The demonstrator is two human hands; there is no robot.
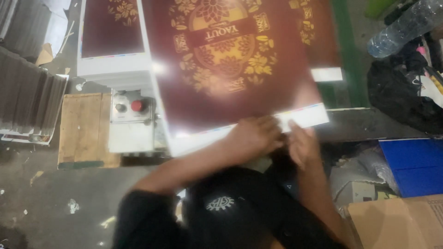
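Note:
A large glossy printed sheet (230,69), dark maroon with gold floral ornament and a white margin, is tilted up in front of me. My left hand (254,137) grips its near white edge at the middle. My right hand (302,145) sits just beside it, fingers closed on the same edge. Both hands are blurred by motion. My black sleeve and shirt fill the bottom centre.
A stack of similar maroon sheets (113,41) lies at the upper left above a control box with a red button (137,106). A wooden pallet (83,129) is at left, a plastic bottle (406,27) upper right, a blue bin (415,163) and a cardboard box (397,223) at right.

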